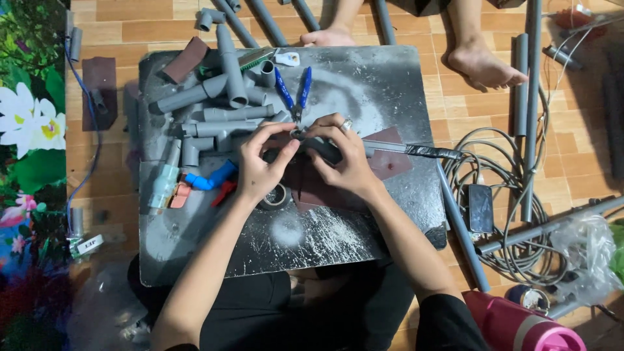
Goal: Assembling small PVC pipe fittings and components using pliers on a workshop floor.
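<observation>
Item: dark pipe end (323, 150), lying across the black board (364, 84) on my lap, its long taped shaft (422, 151) running off to my right. My left hand (260, 166) pinches the near end between thumb and fingers; my right hand (348, 159) is closed around it (steadying it so it cannot roll). Blue pliers (292, 91) sit just beyond my knuckles, within reach. Grey pipe fittings (221, 104) crowd the far left corner, a blue fitting (209, 179) beside my left wrist. Tape roll (277, 195) under my left hand. Open room: the near half of the board. Coiled cable (513, 195) and phone (481, 208) lie on the floor past the right edge.
</observation>
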